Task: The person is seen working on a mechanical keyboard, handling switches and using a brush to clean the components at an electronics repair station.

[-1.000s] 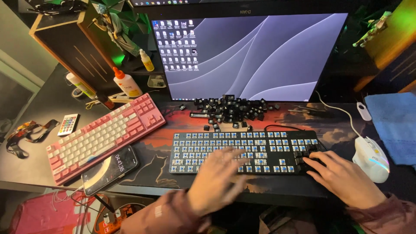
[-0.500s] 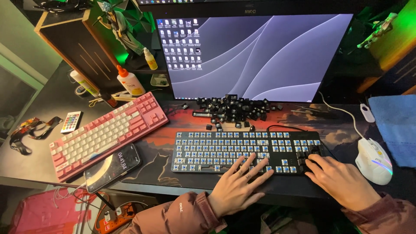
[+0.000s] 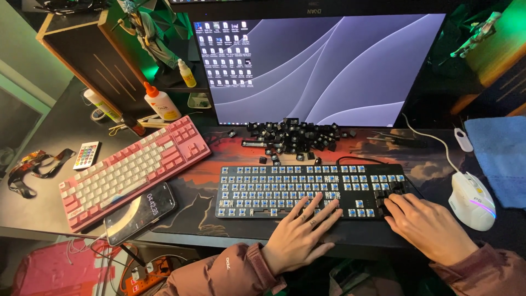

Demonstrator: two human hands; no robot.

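Observation:
A black keyboard (image 3: 274, 183) with its keycaps off, blue switches showing, lies on the desk mat in front of me. My left hand (image 3: 302, 233) rests flat with fingers spread on its front edge near the middle, holding nothing. My right hand (image 3: 427, 227) sits at the keyboard's lower right corner, fingertips on the few black keycaps still there. Whether those fingers grip a cap is unclear. A heap of loose black keycaps (image 3: 296, 136) lies behind the keyboard, under the monitor.
A pink and white keyboard (image 3: 134, 167) lies angled at the left, a phone (image 3: 141, 212) in front of it. A white mouse (image 3: 471, 200) and a blue cloth (image 3: 501, 156) are at the right. Glue bottles (image 3: 161, 102), a small remote (image 3: 86, 155) and the monitor (image 3: 323, 66) stand behind.
My left hand has slid back toward me off the switches and now lies spread at the keyboard's front edge. My right hand has stayed at the right corner.

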